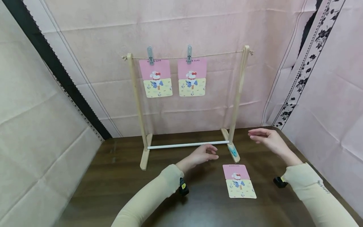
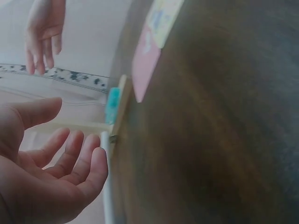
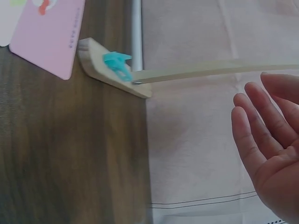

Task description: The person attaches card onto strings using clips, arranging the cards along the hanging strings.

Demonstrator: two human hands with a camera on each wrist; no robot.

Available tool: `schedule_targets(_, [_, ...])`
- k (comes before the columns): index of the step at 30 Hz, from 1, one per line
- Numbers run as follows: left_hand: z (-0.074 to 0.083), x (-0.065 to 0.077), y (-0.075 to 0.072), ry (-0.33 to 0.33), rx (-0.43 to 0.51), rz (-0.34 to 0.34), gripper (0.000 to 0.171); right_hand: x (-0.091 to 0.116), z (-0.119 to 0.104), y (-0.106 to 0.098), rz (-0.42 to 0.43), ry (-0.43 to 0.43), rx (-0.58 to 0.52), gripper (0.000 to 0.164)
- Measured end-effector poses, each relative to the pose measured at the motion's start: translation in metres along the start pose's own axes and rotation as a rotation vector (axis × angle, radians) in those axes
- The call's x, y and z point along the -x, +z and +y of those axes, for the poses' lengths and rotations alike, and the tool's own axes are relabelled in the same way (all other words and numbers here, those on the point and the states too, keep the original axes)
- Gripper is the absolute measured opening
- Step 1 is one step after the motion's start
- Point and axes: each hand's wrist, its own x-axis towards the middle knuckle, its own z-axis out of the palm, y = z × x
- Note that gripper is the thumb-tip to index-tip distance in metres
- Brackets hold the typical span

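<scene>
Over the table, just in front of the white crossbar (image 1: 187, 145), my left hand (image 1: 199, 156) hovers with relaxed, slightly bent fingers and holds nothing. My right hand (image 1: 267, 138) is in the air to the right of the wooden rack, its fingers loose and bare in the right wrist view. A pink and yellow card (image 1: 239, 182) lies flat on the table between the two forearms. On the rack's right foot rests a turquoise clothespin (image 3: 117, 64). Two matching cards, a left one (image 1: 156, 78) and a right one (image 1: 192, 77), hang from the string, each under a grey-blue clothespin (image 1: 189, 54).
The wooden rack has a left post (image 1: 136, 97) and a right post (image 1: 239, 91), with a string (image 1: 221, 55) tied between their tops. Pale cloth (image 1: 96, 37) surrounds the back and sides of the dark wooden table (image 1: 113, 189).
</scene>
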Motion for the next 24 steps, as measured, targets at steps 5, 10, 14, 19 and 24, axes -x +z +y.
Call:
schedule_targets(5, [-0.001,-0.001,0.011,0.003,-0.070,-0.007,0.041,-0.004,0.009,0.008,-0.030,0.025,0.040,0.039])
schedule_targets(10, [-0.003,-0.001,0.019,-0.032,-0.116,0.005,0.043,-0.008,0.019,0.018,-0.044,0.043,0.099,0.039])
schedule_targets(14, [-0.005,-0.002,0.028,-0.040,-0.132,0.005,0.044,-0.010,0.026,0.026,-0.045,0.060,0.153,0.038])
schedule_targets(19, [-0.007,-0.003,0.038,-0.043,-0.138,-0.019,0.044,-0.010,0.035,0.034,-0.079,0.087,0.150,0.053])
schedule_targets(24, [-0.010,-0.005,0.042,-0.045,-0.150,-0.016,0.042,-0.011,0.040,0.040,-0.102,0.120,0.142,0.065])
